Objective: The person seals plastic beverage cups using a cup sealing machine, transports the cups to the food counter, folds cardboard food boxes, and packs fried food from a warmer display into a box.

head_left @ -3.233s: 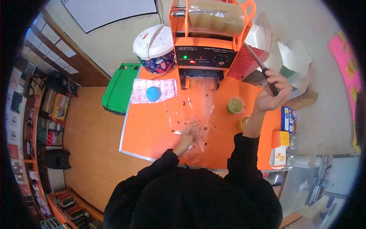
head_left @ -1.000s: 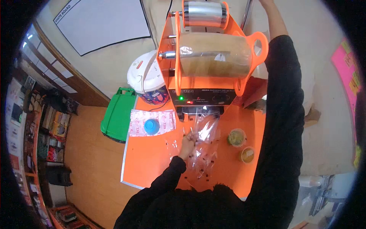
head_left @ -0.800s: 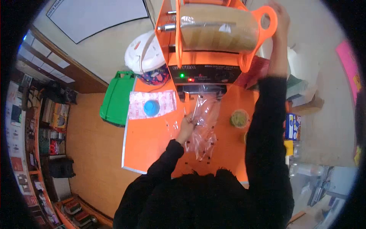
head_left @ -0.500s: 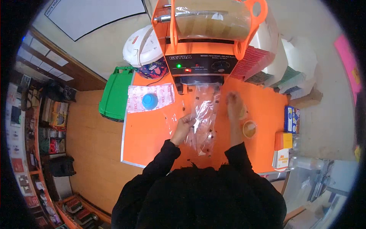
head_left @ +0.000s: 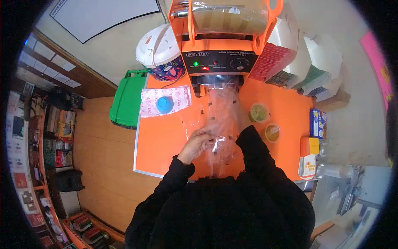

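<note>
Head view, going left to right: we see a whiteboard (head_left: 107, 18) cut off by the top edge, then a green bin (head_left: 126, 101) beside the table (head_left: 155, 151), and a white-lidded pot (head_left: 155, 45) with flowered sides. A blue cup (head_left: 164, 105) sits on a pink-printed sheet (head_left: 146, 108) whose lettering we cannot make out. The left hand (head_left: 196, 145) pinches the edge of the clear film (head_left: 219, 143), which lies over the orange tabletop and runs up to the sealing machine (head_left: 222, 60), its top cropped. The machine's panel reads "GETRA" and "MESIN PENYEGEL GELAS PLA…" (the rest is hard to read). The right hand (head_left: 231, 103) is a blur against the film, so we cannot tell whether its fingers grip anything. Just beyond stand two filled cups (head_left: 258, 112), close beside the right forearm, and, near the far edge, a blue box (head_left: 316, 123).
</note>
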`<state>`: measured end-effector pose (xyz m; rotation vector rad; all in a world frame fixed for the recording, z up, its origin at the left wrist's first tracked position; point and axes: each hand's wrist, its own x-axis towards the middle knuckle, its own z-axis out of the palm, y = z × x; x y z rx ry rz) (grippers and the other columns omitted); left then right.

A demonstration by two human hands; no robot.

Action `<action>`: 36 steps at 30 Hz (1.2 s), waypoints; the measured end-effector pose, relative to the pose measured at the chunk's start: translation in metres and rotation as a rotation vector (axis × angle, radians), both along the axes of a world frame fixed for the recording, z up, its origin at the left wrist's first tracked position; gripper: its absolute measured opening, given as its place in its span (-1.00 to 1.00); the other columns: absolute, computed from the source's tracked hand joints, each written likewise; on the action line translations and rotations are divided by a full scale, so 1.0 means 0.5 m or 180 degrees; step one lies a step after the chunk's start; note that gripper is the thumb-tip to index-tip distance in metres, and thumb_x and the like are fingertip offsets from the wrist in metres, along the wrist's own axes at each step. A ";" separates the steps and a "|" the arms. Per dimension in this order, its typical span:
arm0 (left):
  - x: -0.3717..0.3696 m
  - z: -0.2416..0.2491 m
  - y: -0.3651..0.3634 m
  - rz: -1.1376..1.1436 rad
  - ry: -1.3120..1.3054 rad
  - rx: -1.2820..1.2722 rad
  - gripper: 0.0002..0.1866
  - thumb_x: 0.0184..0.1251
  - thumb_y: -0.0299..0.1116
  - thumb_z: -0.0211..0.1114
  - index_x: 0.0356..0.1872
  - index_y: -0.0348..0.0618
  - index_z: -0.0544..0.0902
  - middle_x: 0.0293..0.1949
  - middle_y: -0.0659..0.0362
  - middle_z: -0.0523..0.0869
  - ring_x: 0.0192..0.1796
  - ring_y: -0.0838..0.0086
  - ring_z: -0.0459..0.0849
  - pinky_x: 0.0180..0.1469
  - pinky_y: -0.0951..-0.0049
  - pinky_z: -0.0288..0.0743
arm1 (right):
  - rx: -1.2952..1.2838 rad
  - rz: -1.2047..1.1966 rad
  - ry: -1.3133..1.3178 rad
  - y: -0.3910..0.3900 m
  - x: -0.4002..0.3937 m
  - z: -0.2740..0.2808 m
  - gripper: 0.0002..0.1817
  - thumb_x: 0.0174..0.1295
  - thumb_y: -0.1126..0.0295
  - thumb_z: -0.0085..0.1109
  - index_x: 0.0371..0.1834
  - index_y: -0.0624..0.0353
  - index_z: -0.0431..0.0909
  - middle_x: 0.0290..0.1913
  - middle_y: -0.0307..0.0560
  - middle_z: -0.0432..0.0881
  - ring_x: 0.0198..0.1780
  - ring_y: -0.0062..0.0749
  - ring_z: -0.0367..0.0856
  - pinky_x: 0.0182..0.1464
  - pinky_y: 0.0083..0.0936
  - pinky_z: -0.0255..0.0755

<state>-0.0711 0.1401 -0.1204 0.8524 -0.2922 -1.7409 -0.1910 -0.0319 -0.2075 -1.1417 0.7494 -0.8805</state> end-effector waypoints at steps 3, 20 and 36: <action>0.019 -0.043 0.008 0.0038 0.0629 -0.0072 -0.65 0.09 -0.57 0.00 -0.02 -0.31 0.41 -0.28 0.10 0.59 -0.30 0.46 0.59 -0.24 0.47 0.52 | 0.0668 -0.0056 -0.0608 -0.028 0.044 -0.013 -0.75 0.13 0.21 0.04 -0.27 0.16 0.42 -0.34 -0.17 0.54 -0.35 -0.42 0.52 -0.25 -0.51 0.37; 0.178 0.253 -0.145 -0.0155 0.1110 -0.0873 -0.63 0.18 -0.37 -0.03 -0.01 -0.34 0.33 -0.04 -0.09 0.48 0.02 0.12 0.47 -0.02 0.01 0.41 | 0.0895 -0.0573 -0.0913 -0.067 0.108 -0.038 -0.71 0.11 0.08 0.09 -0.33 0.08 0.45 -0.39 -0.21 0.52 -0.46 -0.60 0.47 -0.45 -0.65 0.35; 0.420 0.237 -0.229 0.0328 0.1366 -0.0205 -0.78 0.24 -0.33 -0.03 -0.32 -0.34 0.40 -0.61 0.15 0.49 -0.57 0.47 0.52 -0.53 0.50 0.52 | 0.0691 -0.0734 -0.0520 0.021 0.069 -0.034 -0.69 0.13 0.07 0.06 -0.27 0.06 0.39 -0.39 -0.28 0.49 -0.52 -0.63 0.47 -0.48 -0.66 0.33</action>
